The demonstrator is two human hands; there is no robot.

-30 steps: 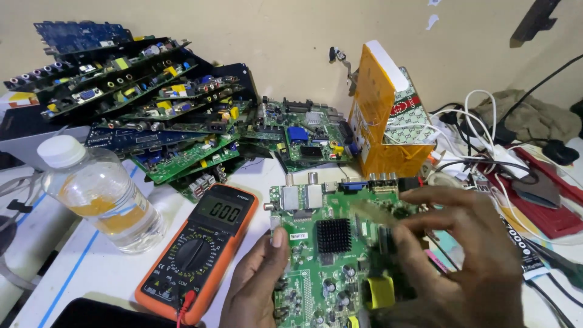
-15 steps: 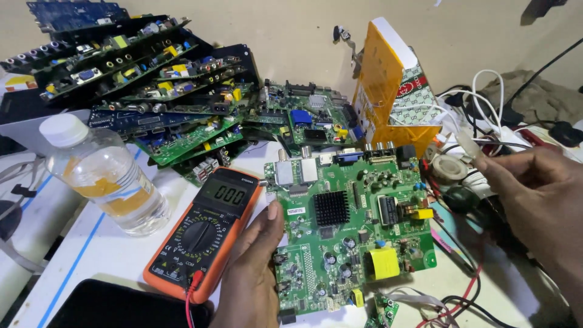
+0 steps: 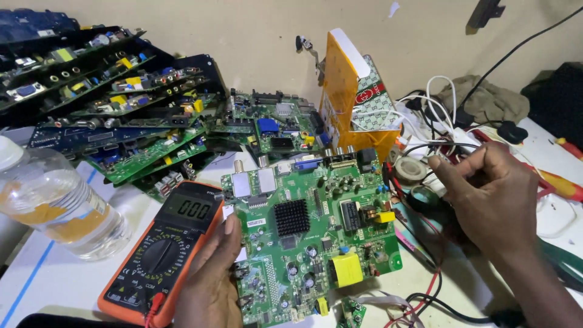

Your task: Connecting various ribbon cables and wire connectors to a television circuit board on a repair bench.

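Observation:
A green circuit board point(image 3: 316, 234) with a black heat sink and a yellow block lies flat before me. My left hand point(image 3: 212, 279) rests on its left edge, thumb on the board, touching the orange multimeter point(image 3: 164, 252) beside it. My right hand point(image 3: 486, 197) hovers to the right of the board, fingers pinched together around a thin wire or cable end point(image 3: 438, 157) among the tangled leads; what exactly it pinches is hard to make out.
A plastic bottle point(image 3: 57, 203) with amber liquid stands at the left. Several circuit boards point(image 3: 121, 115) are stacked at the back left. An orange and white carton point(image 3: 352, 97) stands behind the board. Cables point(image 3: 449, 109), tape rolls and a red-handled tool point(image 3: 562, 182) crowd the right.
My right hand left the board's right side and moved right and up to the cables. The view shifted so the board sits more central. My left hand stayed on the board's edge.

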